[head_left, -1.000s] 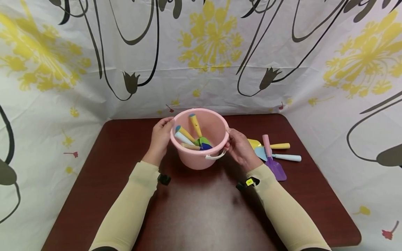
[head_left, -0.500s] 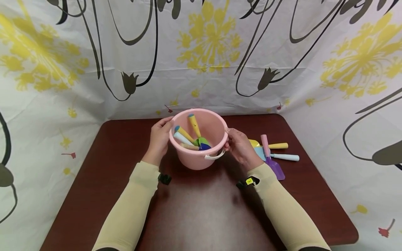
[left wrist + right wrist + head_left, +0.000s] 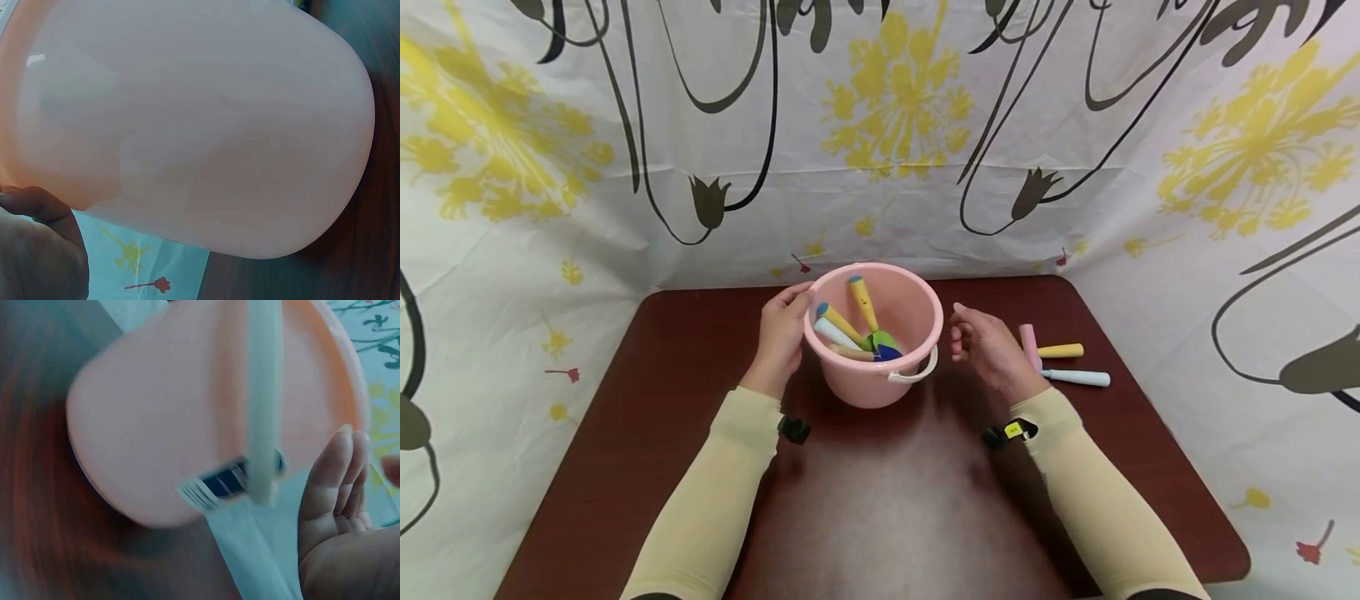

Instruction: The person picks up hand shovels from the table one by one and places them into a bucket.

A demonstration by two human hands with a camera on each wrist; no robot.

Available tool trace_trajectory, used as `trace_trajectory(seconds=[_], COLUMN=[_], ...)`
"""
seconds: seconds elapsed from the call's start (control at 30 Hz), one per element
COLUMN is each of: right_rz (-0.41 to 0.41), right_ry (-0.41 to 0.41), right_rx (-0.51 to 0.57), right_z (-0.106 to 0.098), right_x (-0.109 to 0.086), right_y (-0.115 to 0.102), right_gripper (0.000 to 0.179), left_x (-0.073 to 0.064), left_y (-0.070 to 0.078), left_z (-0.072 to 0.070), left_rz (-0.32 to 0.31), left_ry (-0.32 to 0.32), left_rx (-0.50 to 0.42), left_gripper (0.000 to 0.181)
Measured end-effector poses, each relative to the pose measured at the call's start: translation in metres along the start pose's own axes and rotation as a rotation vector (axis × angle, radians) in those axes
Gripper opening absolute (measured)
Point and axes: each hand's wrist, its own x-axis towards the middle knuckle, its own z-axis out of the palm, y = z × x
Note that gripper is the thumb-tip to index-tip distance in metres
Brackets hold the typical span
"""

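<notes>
A pink bucket [image 3: 865, 390] stands towards the back of the table. My left hand [image 3: 780, 333] grips its rim on the left side, thumb at the rim in the left wrist view. To the right of the bucket, my right hand [image 3: 988, 346] is off the rim, its fingers loosely bent and holding nothing. The white bucket handle [image 3: 917, 374] hangs down the front right side. Inside lie several toy shovels, with yellow handles [image 3: 862, 302], a pale blue handle [image 3: 837, 332] and a beige handle [image 3: 852, 352]. Green and blue blades [image 3: 887, 353] show at the bottom.
Right of my right hand, more toy shovels lie crossed, showing a pink handle [image 3: 1029, 343], a yellow handle [image 3: 1062, 351] and a light blue handle [image 3: 1081, 377]. My hand and forearm hide their blades. A patterned cloth [image 3: 850, 212] encloses the dark red table [image 3: 685, 375] behind and at the sides.
My right hand has let go of the bucket's rim and moved a little to the right, now covering the blades of the shovels there. The left hand stays on the rim.
</notes>
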Motion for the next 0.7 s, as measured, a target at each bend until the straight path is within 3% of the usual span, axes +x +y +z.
trace_trajectory(seconds=[0.17, 0.3, 0.4, 0.5, 0.7], right_rz=[0.008, -0.014, 0.013, 0.046, 0.034], right_ry=[0.083, 0.223, 0.315, 0.376, 0.458], right_rx=[-0.120, -0.368, -0.502, -0.569, -0.743], right_z=[-0.035, -0.067, -0.090, -0.107, -0.125], right_x=[-0.003, -0.006, -0.006, -0.005, -0.002], right_y=[-0.022, -0.034, -0.034, -0.030, -0.018], right_gripper=[0.029, 0.046, 0.055, 0.060, 0.070], left_x=[-0.001, -0.003, -0.003, -0.003, -0.003], left_y=[0.002, 0.004, 0.003, 0.002, 0.001], left_z=[0.002, 0.002, 0.001, 0.000, -0.002], left_rz=[-0.007, -0.006, -0.009, -0.017, -0.008], left_ry=[0.001, -0.002, -0.002, -0.003, -0.012], left_rx=[-0.006, -0.008, -0.007, -0.006, -0.013], left_gripper=[0.035, 0.036, 0.036, 0.036, 0.036])
